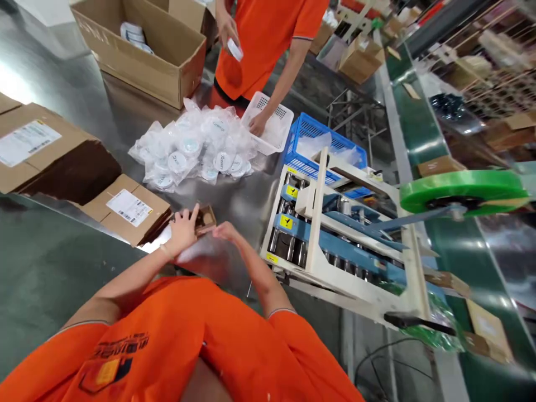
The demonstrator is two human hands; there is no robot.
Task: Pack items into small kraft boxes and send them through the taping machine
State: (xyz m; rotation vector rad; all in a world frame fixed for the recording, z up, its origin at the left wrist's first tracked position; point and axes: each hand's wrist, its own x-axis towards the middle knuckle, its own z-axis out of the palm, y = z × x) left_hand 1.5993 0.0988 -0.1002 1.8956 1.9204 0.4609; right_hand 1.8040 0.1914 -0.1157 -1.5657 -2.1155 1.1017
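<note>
A small open cardboard box (206, 219) lies on the metal table in front of me. My left hand (183, 230) grips its left side, with the fingers reaching over the edge. At the near right corner, my right hand (225, 231) has its fingers closed on the cardboard. The inside of the box is mostly dark and partly covered by my left fingers. Just beyond lies a heap of clear plastic bags (201, 145) holding round white labelled pieces. Stacked flat cartons with labels (130, 206) lie left of my left hand.
Across the table a co-worker in orange holds a round white piece (235, 50), the other hand inside a white basket (288, 120). A large carton (138, 61) stands at the back left. To the right are a blue crate (305, 124), a taping machine (335, 229) and a green conveyor (422, 128).
</note>
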